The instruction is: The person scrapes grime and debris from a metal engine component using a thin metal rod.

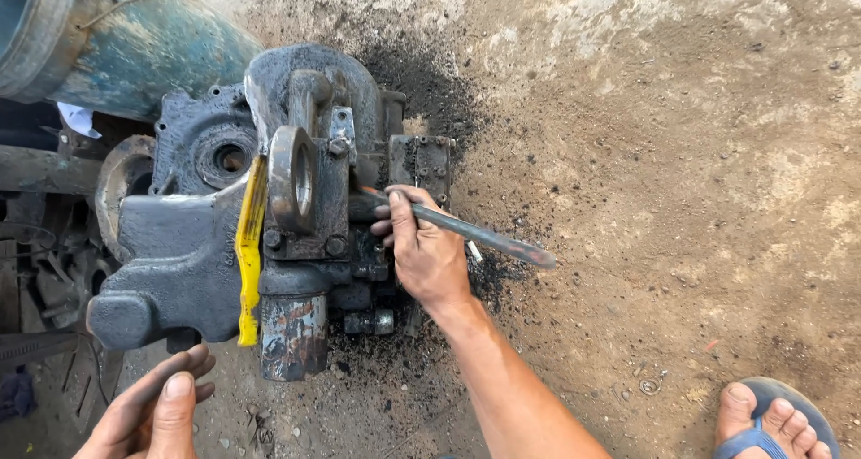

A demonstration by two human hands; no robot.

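Greasy grey engine housing (269, 226) lies on dirt ground (673, 154), left of centre. Right hand (426, 253) clamps a dark metal rod (484, 237); its tip, at 9 o'clock, is hidden against the housing. Left hand (152, 410), at 7 o'clock, is loose and empty, partly cut off. Yellow strip (249, 244) hangs down the casting. Blue drum (117, 38) at 11 o'clock, cropped. Sandalled foot (771, 419) at 4 o'clock.

Bare ground (682, 154) lies open from twelve round to five o'clock; the engine (269, 226) and blue drum (134, 47) block nine to eleven.
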